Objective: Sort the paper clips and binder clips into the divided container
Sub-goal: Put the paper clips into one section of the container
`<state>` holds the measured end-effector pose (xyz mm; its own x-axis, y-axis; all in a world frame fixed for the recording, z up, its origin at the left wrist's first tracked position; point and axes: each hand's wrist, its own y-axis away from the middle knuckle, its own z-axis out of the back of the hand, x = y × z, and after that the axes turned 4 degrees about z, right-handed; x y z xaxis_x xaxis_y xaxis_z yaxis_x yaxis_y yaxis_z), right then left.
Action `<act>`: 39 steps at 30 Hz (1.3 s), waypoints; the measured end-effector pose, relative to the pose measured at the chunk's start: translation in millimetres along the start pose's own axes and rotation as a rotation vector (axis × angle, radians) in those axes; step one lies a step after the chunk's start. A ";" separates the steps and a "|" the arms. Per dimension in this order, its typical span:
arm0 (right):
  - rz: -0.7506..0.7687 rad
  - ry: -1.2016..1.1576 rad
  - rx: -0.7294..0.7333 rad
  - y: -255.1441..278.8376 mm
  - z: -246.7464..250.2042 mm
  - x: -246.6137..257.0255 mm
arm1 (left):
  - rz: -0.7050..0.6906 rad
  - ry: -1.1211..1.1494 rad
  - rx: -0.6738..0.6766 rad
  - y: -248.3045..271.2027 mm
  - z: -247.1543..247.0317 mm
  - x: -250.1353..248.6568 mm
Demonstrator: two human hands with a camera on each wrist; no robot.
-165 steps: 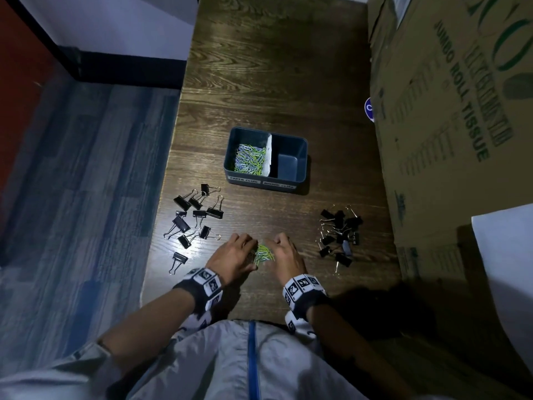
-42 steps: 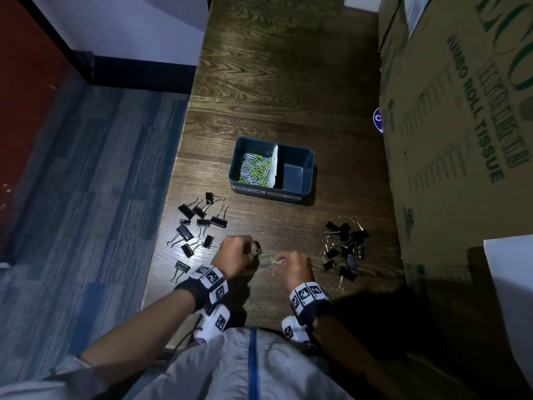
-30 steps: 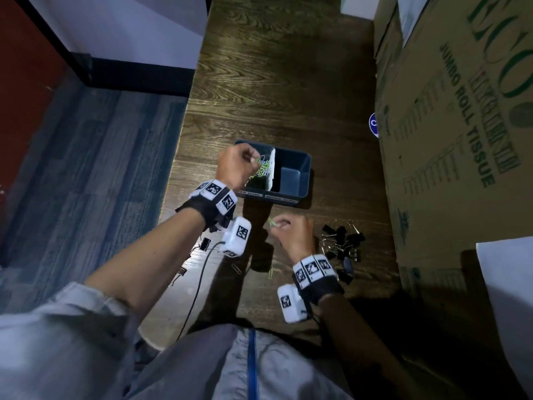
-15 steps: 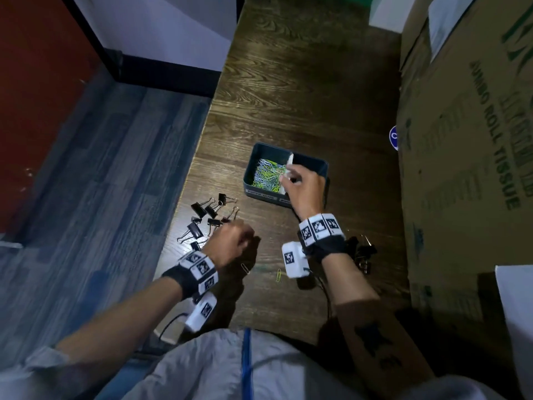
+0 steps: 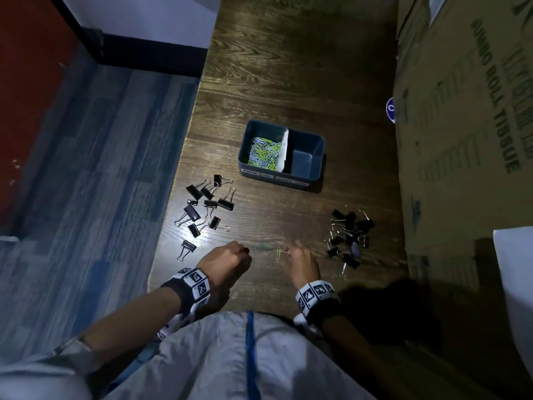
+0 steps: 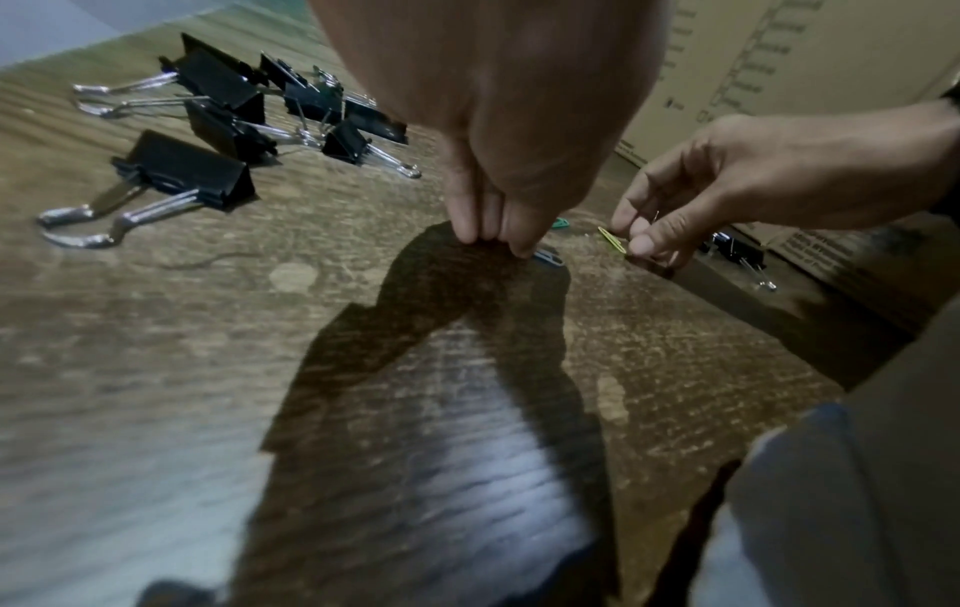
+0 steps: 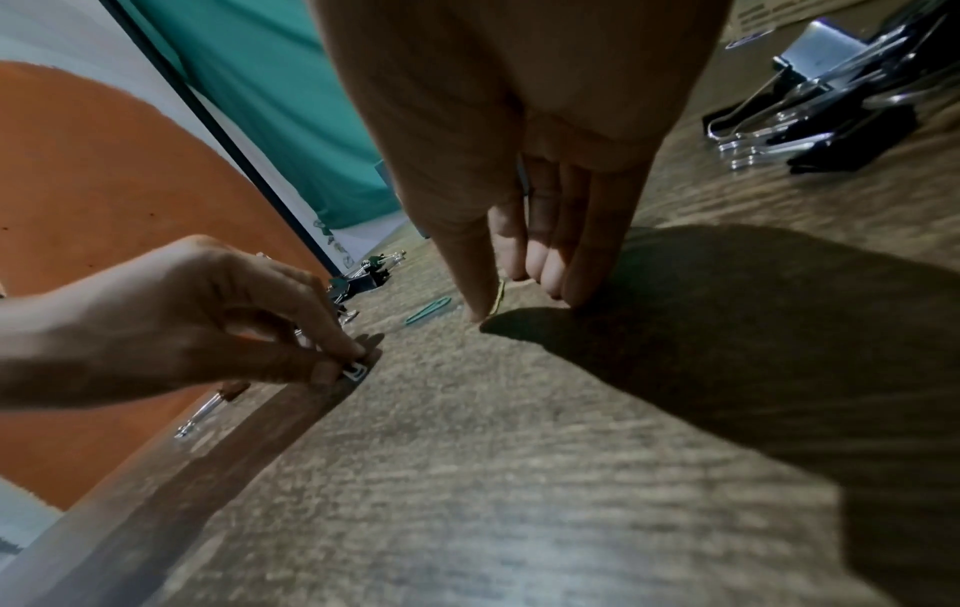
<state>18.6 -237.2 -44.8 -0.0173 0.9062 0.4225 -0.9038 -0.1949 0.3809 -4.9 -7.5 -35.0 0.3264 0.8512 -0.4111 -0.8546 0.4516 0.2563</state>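
The dark divided container (image 5: 315, 180) sits mid-table; its left compartment holds a heap of green and pale paper clips (image 5: 264, 154), and its right compartment shows only bare floor. Near the front edge my left hand (image 5: 245, 253) pinches a pale paper clip (image 6: 546, 257) against the wood. My right hand (image 5: 288, 250) pinches a yellow-green paper clip (image 5: 278, 252) that stands on the table. A green paper clip (image 7: 428, 311) lies loose between the hands. Black binder clips lie in a left group (image 5: 207, 206) and a right group (image 5: 349, 235).
A tall cardboard box (image 5: 467, 134) walls off the table's right side. The table's left edge (image 5: 173, 203) drops to blue carpet just beyond the left binder clips. A white sheet (image 5: 516, 272) shows at the right.
My right hand has come back from the container's left compartment to the front of the table and taken the yellow-green clip. My left hand stayed low near the front edge.
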 end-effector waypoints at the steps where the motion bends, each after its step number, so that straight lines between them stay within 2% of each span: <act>1: -0.003 -0.001 -0.010 1.1 -1.2 1.7 | 0.011 -0.009 0.011 -0.6 1.2 -2.2; 9: 0.013 0.091 -0.047 -0.8 -4.4 21.2 | 0.177 0.077 0.053 -6.4 7.6 -15.2; 14: -0.008 0.002 -0.009 -1.6 -3.5 19.7 | 0.122 0.053 -0.006 -16.1 8.6 -29.9; 18: -0.038 -0.058 0.055 -4.5 -0.9 16.4 | 0.193 0.109 -0.048 -24.7 5.3 -30.1; 23: -0.064 -0.062 0.042 -5.5 -1.1 19.9 | 0.188 0.122 -0.043 -28.3 3.7 -34.7; 27: -0.061 -0.061 0.035 -4.2 -4.1 19.2 | 0.111 -0.007 0.047 -38.2 1.2 -38.2; 30: -0.060 -0.079 0.018 -3.7 -4.6 18.2 | 0.112 -0.133 0.146 -46.8 0.3 -42.6; 32: -0.058 -0.099 0.012 -3.7 -3.1 17.2 | 0.147 -0.186 0.189 -51.2 0.0 -45.9; 36: -0.061 -0.129 0.042 -2.2 2.2 15.9 | 0.280 -0.118 0.247 -63.8 4.3 -51.1; 39: -0.059 -0.122 0.055 -2.7 5.0 17.0 | 0.285 -0.105 0.305 -71.6 8.9 -48.6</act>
<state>22.9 -223.2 -34.5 0.0908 0.8649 0.4936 -0.8768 -0.1657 0.4515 44.0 -78.8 -25.7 0.1473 0.9689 -0.1989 -0.7631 0.2393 0.6004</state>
